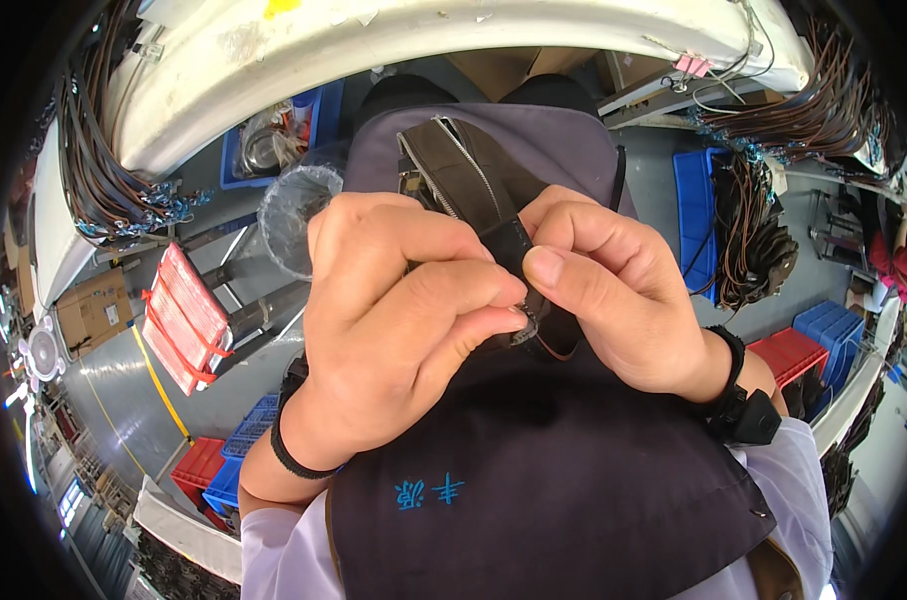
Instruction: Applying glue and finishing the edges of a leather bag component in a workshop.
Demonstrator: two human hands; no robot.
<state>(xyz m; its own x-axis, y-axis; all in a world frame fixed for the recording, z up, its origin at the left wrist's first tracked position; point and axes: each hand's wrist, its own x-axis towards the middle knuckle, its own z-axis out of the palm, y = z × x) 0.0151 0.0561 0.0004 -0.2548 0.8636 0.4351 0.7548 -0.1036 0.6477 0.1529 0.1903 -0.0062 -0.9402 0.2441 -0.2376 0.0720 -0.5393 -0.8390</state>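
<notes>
A dark olive-brown fabric piece with a silver zipper lies over a grey-purple padded surface in front of me. Its dark narrow end hangs between my hands. My left hand pinches a small dark piece at that end between thumb and fingers; its exact shape is hard to make out. My right hand is closed on the dark fabric just to the right, thumb on top and fingers curled, partly hiding it. My dark apron is below.
White curved tabletop ahead, with cord bundles at left and right. Blue bin, clear bag, red-strapped stack, carton, blue crate and red crate surround me. A person in red is far right.
</notes>
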